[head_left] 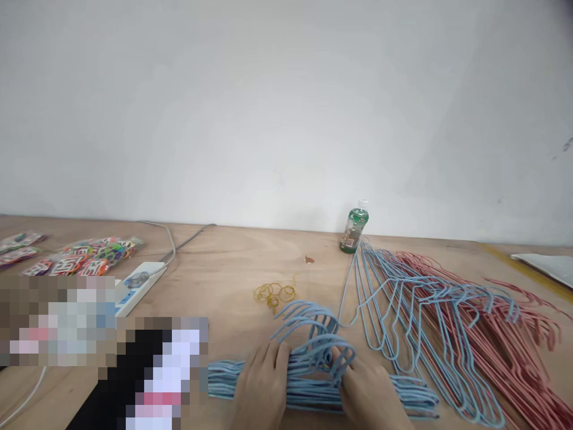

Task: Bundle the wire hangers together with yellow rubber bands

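Observation:
A bundle of blue clothes hangers (pixel 313 394) lies sideways on the table in front of me, its curved hooks bunched upward in the middle. My left hand (pixel 264 376) is closed over the bundle to the left of the hooks. On their other side, my right hand (pixel 367 382) grips the same bundle, its fingertips partly hidden behind the hooks. Several yellow rubber bands (pixel 273 294) lie in a loose tangle just beyond the hooks.
Loose blue hangers (pixel 398 310) and pink hangers (pixel 505 352) spread over the right side. A green-labelled bottle (pixel 354 230) stands by the wall. To the left are a white power strip (pixel 143 283), bagged colourful items (pixel 85 257) and blurred-out objects (pixel 152 376).

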Tool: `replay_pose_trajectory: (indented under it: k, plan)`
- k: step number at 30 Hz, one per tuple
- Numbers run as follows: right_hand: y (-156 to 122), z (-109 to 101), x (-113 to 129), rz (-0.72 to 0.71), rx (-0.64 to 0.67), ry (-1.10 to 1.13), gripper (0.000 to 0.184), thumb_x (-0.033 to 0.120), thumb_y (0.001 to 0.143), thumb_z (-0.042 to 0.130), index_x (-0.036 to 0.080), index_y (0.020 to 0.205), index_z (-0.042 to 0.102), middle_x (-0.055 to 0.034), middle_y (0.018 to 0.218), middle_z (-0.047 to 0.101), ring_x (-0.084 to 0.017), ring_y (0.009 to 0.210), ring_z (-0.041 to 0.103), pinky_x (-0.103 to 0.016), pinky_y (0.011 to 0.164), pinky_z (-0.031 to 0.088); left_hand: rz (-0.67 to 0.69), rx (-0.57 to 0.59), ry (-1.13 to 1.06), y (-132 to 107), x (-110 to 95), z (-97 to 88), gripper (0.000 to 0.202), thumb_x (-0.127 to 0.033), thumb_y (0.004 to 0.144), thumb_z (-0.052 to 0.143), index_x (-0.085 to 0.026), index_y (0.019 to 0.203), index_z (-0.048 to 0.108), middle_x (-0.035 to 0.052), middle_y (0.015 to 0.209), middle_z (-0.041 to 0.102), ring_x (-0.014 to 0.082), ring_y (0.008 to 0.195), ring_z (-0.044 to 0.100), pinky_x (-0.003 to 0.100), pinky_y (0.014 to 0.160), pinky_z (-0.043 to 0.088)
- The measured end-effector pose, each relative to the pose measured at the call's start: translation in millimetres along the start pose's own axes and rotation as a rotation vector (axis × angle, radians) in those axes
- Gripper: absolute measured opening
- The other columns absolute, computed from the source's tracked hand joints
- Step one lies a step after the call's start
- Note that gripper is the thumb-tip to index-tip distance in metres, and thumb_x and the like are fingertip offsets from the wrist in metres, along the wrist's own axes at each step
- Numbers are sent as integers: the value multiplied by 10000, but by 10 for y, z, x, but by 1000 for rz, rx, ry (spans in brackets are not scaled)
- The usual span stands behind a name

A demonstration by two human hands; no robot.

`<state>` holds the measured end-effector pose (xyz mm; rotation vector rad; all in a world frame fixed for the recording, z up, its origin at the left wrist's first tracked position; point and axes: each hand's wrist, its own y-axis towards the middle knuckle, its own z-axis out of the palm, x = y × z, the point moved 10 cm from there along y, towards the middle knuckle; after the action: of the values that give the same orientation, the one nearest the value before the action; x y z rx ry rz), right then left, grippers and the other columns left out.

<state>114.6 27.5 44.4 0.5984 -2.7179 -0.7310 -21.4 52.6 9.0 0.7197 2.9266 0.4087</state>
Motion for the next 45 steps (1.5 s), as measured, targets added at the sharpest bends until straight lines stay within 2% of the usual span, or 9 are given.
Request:
replay_pose_trajectory:
  k: [8,12,17,20,24,30,38,40,45]
  plan:
    - [-124,316,139,-79,127,236,635,211,718,521,172,1345,428,-120,1128,653,-269,968,622,-398,865,501,-39,-45,-33,-146,-118,-98,414,-123,826,458,-228,1208,578,73,1099,689,241,1016,630,353,913,454]
    - [-60,194,192,-23,141,342,536,212,817,499,190,1349,435,-111,1158,642,-261,1046,610,-391,914,485,-62,-46,-87,-159,-139,-136,404,-230,788,548,-220,1188,602,87,1090,697,259,1020,629,362,912,456]
    - [250,-409,296,137,-22,543,344,296,871,521,232,1209,513,-64,1083,640,-193,961,621,-286,831,500,-69,-58,-183,-139,-95,-181,462,-201,722,552,-221,1180,604,80,1105,697,267,1040,622,393,961,432]
    - [389,-566,339,186,-49,626,148,275,864,510,233,994,566,-30,953,641,-162,878,619,-247,755,495,-61,-103,-170,-143,-94,-212,454,-167,695,553,-234,1139,621,66,1107,699,271,1069,607,419,1011,394]
    - [408,-510,298,311,-86,619,72,299,831,527,229,830,542,8,759,624,-148,714,617,-236,645,474,-16,-136,-145,-141,-191,-193,440,-191,731,565,-256,1165,602,54,1094,694,251,1036,616,400,981,420]
    - [302,-348,265,490,-291,663,95,294,827,488,219,825,547,-10,705,638,-167,672,627,-254,615,481,5,-226,-110,-137,-307,-236,394,-252,827,545,-245,1219,581,59,1075,693,233,983,628,382,945,442]
    - [161,-341,301,410,-486,539,93,194,774,468,217,843,527,10,649,587,-157,568,568,-269,561,460,202,-297,-117,-136,-382,-385,379,-268,872,517,-273,1247,570,18,1174,682,186,1014,633,277,903,460]
    - [132,-330,303,400,-491,495,153,181,785,442,210,905,532,-3,667,605,-167,582,585,-281,580,479,202,-272,-174,-105,-353,-453,361,-246,852,522,-287,1202,602,10,1176,682,187,1022,633,274,880,474]
    - [166,-319,290,383,-427,426,274,191,793,430,183,1033,561,-81,850,683,-219,777,661,-330,701,529,-32,-47,-206,6,-104,-358,413,-168,755,523,-248,1143,642,60,1122,693,218,1023,625,325,923,455]
